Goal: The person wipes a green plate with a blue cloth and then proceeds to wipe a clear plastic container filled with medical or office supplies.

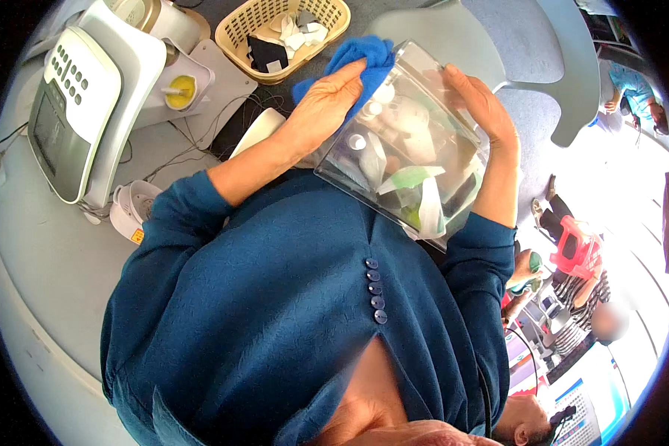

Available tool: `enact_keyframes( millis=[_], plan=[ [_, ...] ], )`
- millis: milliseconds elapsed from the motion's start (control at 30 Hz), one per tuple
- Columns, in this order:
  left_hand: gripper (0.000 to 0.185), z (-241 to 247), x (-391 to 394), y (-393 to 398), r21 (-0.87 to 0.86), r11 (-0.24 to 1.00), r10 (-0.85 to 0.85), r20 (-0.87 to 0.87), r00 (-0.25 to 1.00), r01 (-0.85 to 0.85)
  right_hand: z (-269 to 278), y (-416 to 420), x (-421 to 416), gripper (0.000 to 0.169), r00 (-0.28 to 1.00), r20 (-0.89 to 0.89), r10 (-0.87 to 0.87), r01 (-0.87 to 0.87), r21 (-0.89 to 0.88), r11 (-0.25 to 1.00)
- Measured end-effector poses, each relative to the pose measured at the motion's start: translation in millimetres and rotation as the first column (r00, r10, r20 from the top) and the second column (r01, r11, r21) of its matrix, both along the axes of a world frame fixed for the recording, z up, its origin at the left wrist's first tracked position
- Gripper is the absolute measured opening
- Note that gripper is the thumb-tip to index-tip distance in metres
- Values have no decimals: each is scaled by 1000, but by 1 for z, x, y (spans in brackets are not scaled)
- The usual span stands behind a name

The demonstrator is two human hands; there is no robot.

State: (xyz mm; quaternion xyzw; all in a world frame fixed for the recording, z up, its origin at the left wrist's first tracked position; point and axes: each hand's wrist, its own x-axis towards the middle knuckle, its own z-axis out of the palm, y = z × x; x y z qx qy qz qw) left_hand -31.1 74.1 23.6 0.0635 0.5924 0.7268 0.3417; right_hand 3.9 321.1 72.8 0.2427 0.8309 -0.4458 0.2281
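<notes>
My left hand [329, 103] pinches a bunched blue cloth [371, 56], which lies against the upper left edge of a clear plastic box [343, 181]. The box is tilted in front of my torso. My right hand [482, 106] grips its upper right side. Through its walls show white bottle caps [357, 141], white pieces and a green-and-white packet [410, 179]; the other contents are blurred by glare. The fingers of my left hand are partly hidden in the cloth.
A cream plastic basket [226, 34] with cloths stands beyond my left hand. At the left are a white device with buttons [69, 111], loose cables [187, 142] and a small white appliance [124, 209]. A grey chair [468, 33] stands ahead. Several people are at the right, near a red plastic stool [577, 251].
</notes>
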Motion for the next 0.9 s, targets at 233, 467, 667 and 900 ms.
enact_keyframes(
  millis=[233, 467, 667, 900],
  plan=[
    [33, 15, -45, 39, -380, 925, -356, -837, 417, 27, -9, 6, -4, 69, 999, -47, -14, 13, -17, 1000],
    [36, 35, -19, 21, -474, 878, -472, -835, 281, 66, -33, 23, -1, 70, 997, -68, 47, -55, -125, 991],
    [37, 48, 8, 2, -601, 784, -611, -792, 17, 158, -46, 32, -5, 69, 995, -91, -38, 17, -216, 976],
    [24, 19, -40, 93, -491, 859, -503, -861, -66, -143, -41, 39, -9, 43, 989, -96, -113, 110, -37, 993]
  ],
)
